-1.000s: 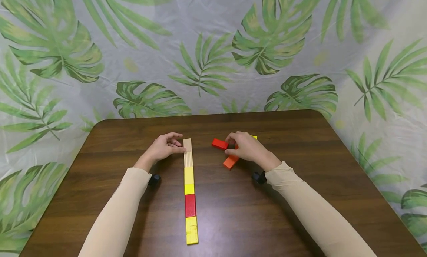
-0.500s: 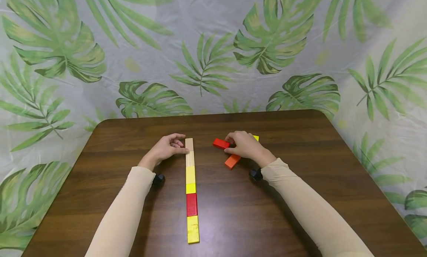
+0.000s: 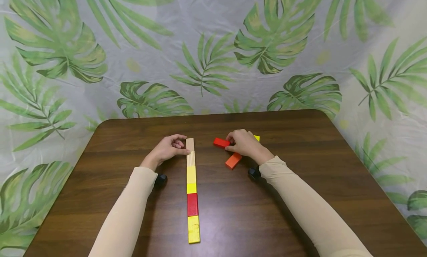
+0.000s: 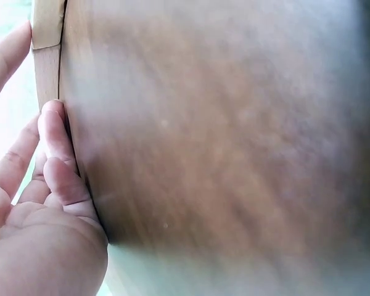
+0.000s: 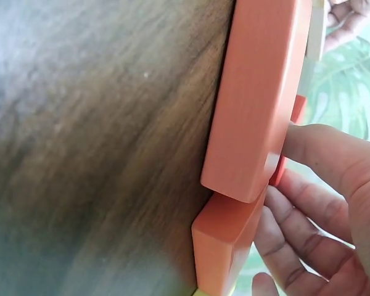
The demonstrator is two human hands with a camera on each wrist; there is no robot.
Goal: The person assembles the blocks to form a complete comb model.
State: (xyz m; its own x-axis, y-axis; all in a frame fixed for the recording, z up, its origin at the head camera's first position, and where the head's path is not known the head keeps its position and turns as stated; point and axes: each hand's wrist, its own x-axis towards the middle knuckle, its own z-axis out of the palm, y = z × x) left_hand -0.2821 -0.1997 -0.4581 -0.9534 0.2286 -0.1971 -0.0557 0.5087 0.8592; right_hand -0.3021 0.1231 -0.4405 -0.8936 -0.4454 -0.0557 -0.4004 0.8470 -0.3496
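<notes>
A straight line of wooden blocks runs down the table, with a plain wood block at its far end. My left hand lies along the left of that end, thumb and forefinger extended at the plain block's side and the other fingers curled. To the right, my right hand pinches the right end of a red block between thumb and fingers. An orange block lies below that hand. In the right wrist view a second orange block shows, hidden under the hand in the head view.
A yellow block peeks out behind the right hand. Nearer in the line come a pale yellow block, a bright yellow one, a red block and a yellow block. A leaf-print cloth hangs behind the brown table.
The view has shifted slightly, so the line of blocks sits a little farther right. My right hand has settled a touch closer around the red block's end; the left hand keeps its place.
</notes>
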